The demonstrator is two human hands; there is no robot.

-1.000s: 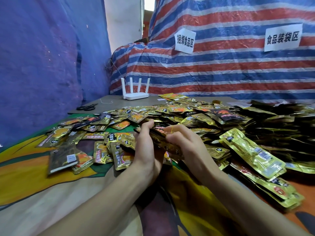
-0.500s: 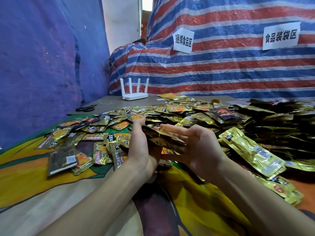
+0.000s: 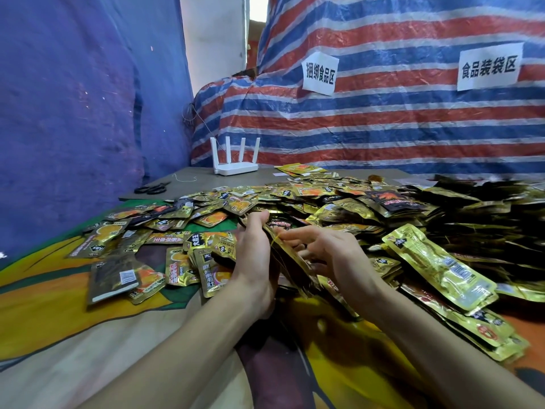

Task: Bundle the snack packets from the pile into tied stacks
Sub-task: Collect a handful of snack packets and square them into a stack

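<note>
My left hand [image 3: 253, 258] grips 1 stack [image 3: 281, 250] of packets, held on edge just before the pile [image 3: 339, 202]. My right hand [image 3: 336, 256] pinches 1 yellow band [image 3: 275, 240] against it. Patterned cloth covers the surface [image 3: 59, 305]. Behind stand 1 router [image 3: 234, 169], 1 scissors [image 3: 152, 188] and 2 signs [image 3: 320, 72] on a striped tarp [image 3: 383, 128].

"What's around you?"
"A blue wall [image 3: 73, 113] on my left. Ahead hangs a red, white and blue striped tarpaulin [image 3: 383, 128] with two white paper signs [image 3: 320, 73]. Daylight shows through a gap [image 3: 258, 7] beside a white pillar [image 3: 212, 54]."
"And the bench?"
"My bench [image 3: 188, 187] is grey, with a white router [image 3: 236, 165] and black scissors [image 3: 152, 188] at the far end."
</note>
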